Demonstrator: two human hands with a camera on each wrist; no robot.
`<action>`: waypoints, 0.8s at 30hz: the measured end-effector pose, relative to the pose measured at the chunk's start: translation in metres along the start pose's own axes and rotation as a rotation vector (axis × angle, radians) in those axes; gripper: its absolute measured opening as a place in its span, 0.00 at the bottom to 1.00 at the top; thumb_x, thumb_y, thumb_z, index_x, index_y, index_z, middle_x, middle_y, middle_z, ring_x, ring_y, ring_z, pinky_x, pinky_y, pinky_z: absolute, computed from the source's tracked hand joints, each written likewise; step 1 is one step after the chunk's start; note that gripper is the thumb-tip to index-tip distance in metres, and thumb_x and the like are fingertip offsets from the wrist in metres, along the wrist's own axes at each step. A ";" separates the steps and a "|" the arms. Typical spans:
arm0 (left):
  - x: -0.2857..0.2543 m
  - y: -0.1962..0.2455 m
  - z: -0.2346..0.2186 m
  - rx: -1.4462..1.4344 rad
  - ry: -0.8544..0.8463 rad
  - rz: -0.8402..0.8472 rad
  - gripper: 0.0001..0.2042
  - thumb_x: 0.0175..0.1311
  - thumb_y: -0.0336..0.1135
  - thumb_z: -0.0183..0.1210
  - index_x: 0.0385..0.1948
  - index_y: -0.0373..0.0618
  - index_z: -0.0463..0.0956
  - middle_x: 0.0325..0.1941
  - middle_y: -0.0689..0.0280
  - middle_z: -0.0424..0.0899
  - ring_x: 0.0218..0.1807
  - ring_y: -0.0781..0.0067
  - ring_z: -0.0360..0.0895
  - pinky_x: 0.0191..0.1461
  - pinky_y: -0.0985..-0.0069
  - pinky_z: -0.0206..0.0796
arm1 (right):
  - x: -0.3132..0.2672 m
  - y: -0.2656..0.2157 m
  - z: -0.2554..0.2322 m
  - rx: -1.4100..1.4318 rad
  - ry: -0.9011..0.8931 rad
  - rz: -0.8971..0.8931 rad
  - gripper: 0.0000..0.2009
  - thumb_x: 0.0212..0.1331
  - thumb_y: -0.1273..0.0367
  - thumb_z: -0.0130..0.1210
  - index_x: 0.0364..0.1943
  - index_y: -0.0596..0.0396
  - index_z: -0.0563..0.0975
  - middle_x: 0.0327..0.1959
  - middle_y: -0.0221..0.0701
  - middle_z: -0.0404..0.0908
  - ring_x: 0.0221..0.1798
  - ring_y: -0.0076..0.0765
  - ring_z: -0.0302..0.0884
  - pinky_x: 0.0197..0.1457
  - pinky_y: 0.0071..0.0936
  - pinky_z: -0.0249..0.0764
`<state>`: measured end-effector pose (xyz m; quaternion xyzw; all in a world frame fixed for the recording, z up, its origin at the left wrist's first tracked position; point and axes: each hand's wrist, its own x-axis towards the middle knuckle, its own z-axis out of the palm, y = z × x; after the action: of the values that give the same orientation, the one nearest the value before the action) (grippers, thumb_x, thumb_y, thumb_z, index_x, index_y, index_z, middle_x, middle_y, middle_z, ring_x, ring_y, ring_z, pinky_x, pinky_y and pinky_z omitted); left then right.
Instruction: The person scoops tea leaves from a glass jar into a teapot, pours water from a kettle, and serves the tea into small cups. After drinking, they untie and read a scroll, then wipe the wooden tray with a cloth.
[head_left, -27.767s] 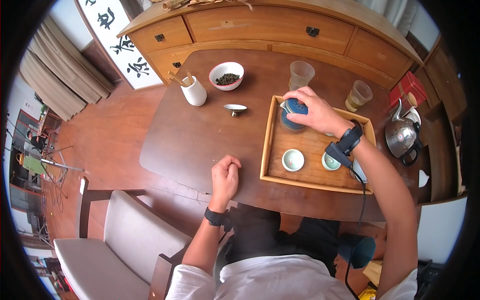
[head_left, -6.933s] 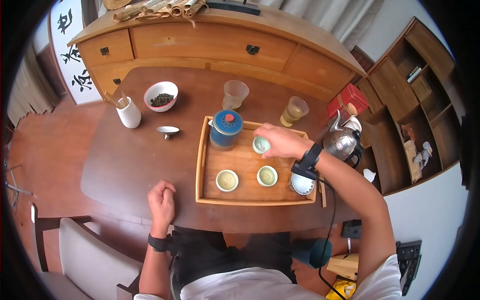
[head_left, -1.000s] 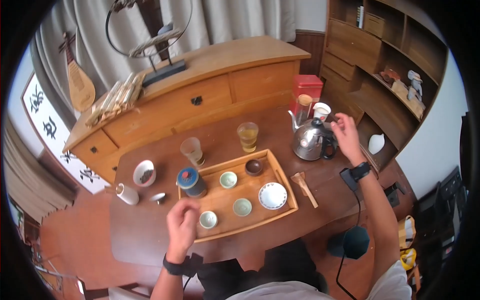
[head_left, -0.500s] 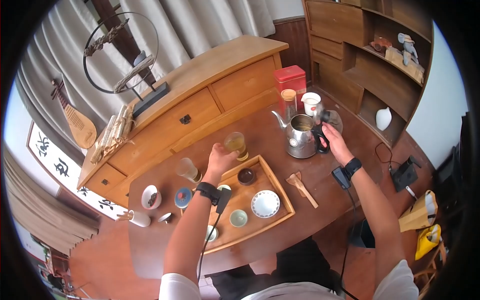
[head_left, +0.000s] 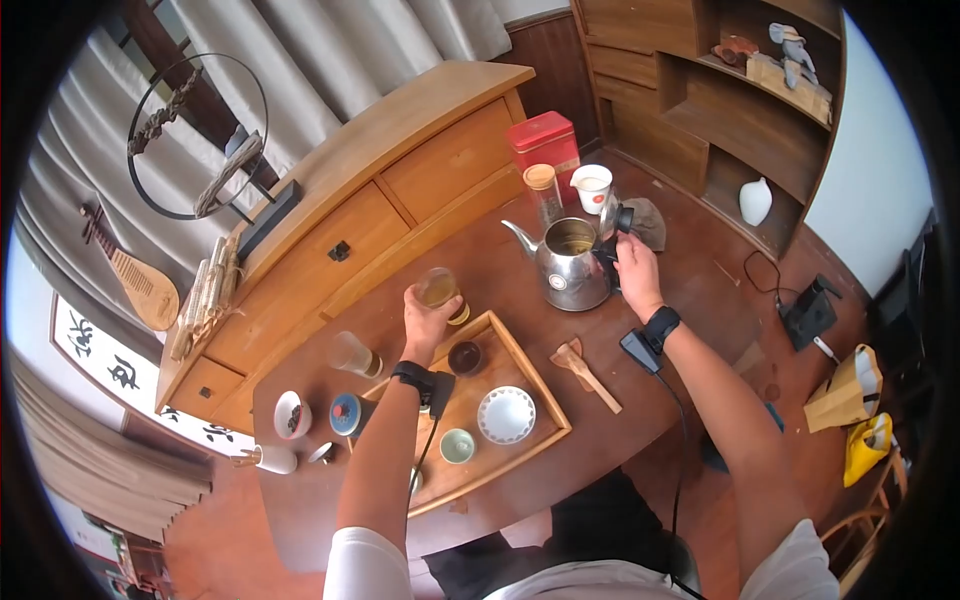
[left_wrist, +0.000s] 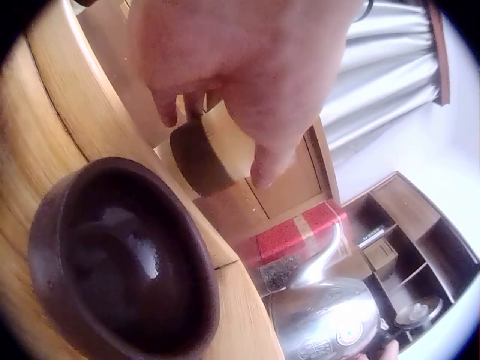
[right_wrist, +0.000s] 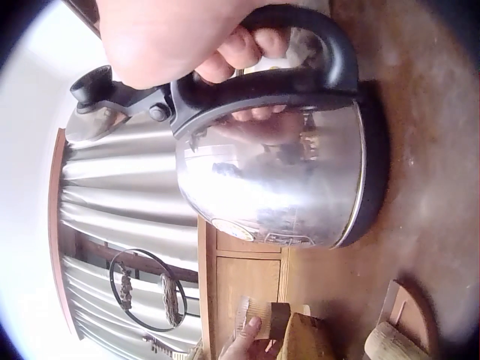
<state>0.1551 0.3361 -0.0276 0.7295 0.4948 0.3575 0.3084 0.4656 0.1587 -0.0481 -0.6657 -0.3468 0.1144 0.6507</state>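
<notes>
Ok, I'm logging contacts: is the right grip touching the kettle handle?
Touching. The right wrist view shows the right grip curled round the black kettle handle, fingers inside its loop.

A white shirt, black legwear and cabled black wristbands are worn.

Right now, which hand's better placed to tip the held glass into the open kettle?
Left, I'd judge: the left hand grips the glass. The right hand is occupied, fingers curled round the handle of the kettle, whose lid stands open.
</notes>
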 end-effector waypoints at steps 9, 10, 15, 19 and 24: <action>0.001 0.027 -0.010 0.084 -0.037 0.180 0.42 0.46 0.45 0.74 0.59 0.29 0.62 0.56 0.46 0.76 0.60 0.54 0.74 0.63 0.64 0.67 | -0.001 -0.001 0.002 -0.076 0.041 -0.082 0.18 0.69 0.59 0.40 0.41 0.56 0.79 0.34 0.51 0.80 0.42 0.62 0.77 0.45 0.46 0.72; -0.001 0.036 -0.013 0.076 -0.058 0.194 0.41 0.46 0.44 0.74 0.59 0.29 0.62 0.56 0.46 0.76 0.60 0.53 0.74 0.63 0.64 0.67 | 0.000 -0.002 0.002 -0.069 0.043 -0.082 0.18 0.69 0.59 0.40 0.41 0.56 0.79 0.34 0.51 0.80 0.42 0.62 0.78 0.45 0.46 0.72; -0.006 0.077 -0.017 0.034 -0.137 0.275 0.40 0.46 0.43 0.74 0.58 0.30 0.63 0.56 0.46 0.76 0.60 0.53 0.74 0.64 0.65 0.67 | 0.000 0.000 0.002 -0.096 0.045 -0.075 0.18 0.69 0.59 0.39 0.40 0.56 0.78 0.34 0.52 0.80 0.41 0.63 0.77 0.44 0.48 0.71; -0.012 0.115 -0.016 0.019 -0.279 0.309 0.40 0.46 0.42 0.73 0.59 0.29 0.62 0.57 0.46 0.76 0.61 0.53 0.74 0.65 0.65 0.66 | 0.000 0.000 0.002 -0.118 0.050 -0.087 0.18 0.68 0.60 0.39 0.39 0.56 0.78 0.34 0.52 0.79 0.41 0.64 0.77 0.44 0.51 0.71; -0.010 0.137 0.003 0.093 -0.266 0.447 0.39 0.46 0.44 0.74 0.57 0.30 0.64 0.53 0.49 0.79 0.59 0.58 0.76 0.65 0.67 0.66 | -0.001 -0.004 0.001 -0.138 0.055 -0.081 0.18 0.69 0.60 0.39 0.40 0.57 0.78 0.35 0.53 0.79 0.42 0.65 0.76 0.44 0.52 0.70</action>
<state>0.2233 0.2826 0.0786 0.8748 0.2922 0.2944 0.2501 0.4629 0.1588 -0.0445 -0.6974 -0.3625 0.0453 0.6166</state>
